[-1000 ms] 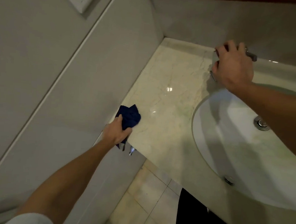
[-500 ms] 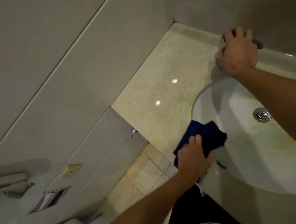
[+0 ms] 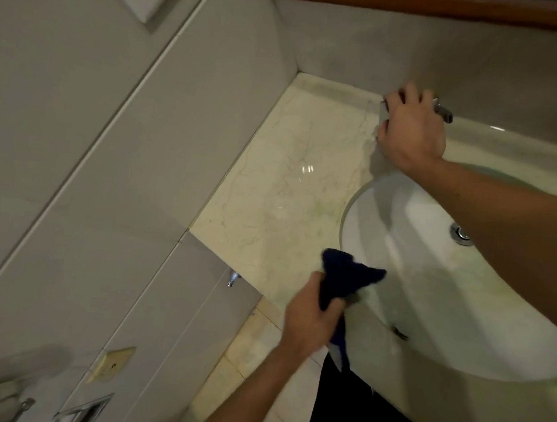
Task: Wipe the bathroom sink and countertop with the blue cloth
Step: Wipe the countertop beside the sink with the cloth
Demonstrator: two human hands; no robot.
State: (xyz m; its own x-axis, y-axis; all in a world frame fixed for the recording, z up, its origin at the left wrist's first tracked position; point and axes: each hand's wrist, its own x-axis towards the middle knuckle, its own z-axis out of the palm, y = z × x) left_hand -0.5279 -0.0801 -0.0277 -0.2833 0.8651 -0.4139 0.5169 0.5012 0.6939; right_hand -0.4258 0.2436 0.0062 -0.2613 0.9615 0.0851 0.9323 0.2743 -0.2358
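Roughly midway, judged.
Left hand (image 3: 312, 315): gripped cloth (image 3: 348, 278) at sink (image 3: 427, 320) rim.
Right hand (image 3: 411, 131): curled around tap (image 3: 442, 112).
Surface (image 3: 288, 195): glossy, faintly stained.
Left: basin.

Dim, warm indoor light, small glare spots on the marble tabletop (image 3: 272, 190), soft arm shadows across the sink basin (image 3: 430, 287), slight motion blur, wide-angle bending at edges

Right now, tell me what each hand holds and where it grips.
Left hand grips the blue cloth at its bunched middle. Right hand is curled over the chrome faucet, gripping its top.
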